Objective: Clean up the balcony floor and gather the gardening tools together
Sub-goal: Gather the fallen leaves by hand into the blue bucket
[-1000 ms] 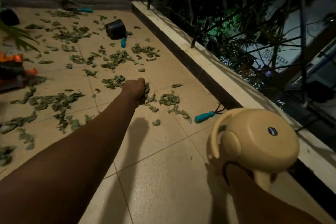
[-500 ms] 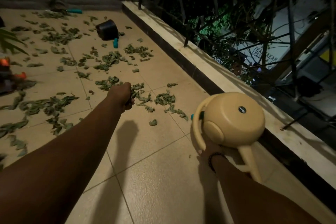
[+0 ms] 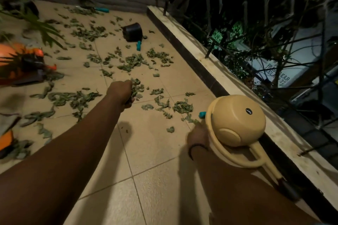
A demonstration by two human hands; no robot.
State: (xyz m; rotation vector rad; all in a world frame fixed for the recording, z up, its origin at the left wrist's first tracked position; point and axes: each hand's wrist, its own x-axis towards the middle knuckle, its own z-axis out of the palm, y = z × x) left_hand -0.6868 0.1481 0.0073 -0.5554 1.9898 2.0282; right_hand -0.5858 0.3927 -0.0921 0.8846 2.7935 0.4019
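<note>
Leaves (image 3: 136, 88) clutched in left hand (image 3: 121, 93), watering can (image 3: 236, 124) beside right hand (image 3: 198, 135)

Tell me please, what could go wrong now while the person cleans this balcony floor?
1. The left hand grips a full clump of leaves; some may spill back onto the floor.
2. The right hand holds the watering can by its handle; tilted, it might leak any water inside.
3. The teal-handled tool lies half hidden behind the can, easily stepped on.

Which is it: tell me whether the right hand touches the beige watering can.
Touching. The head view shows the right hand gripping the beige watering can by its loop handle.
</note>
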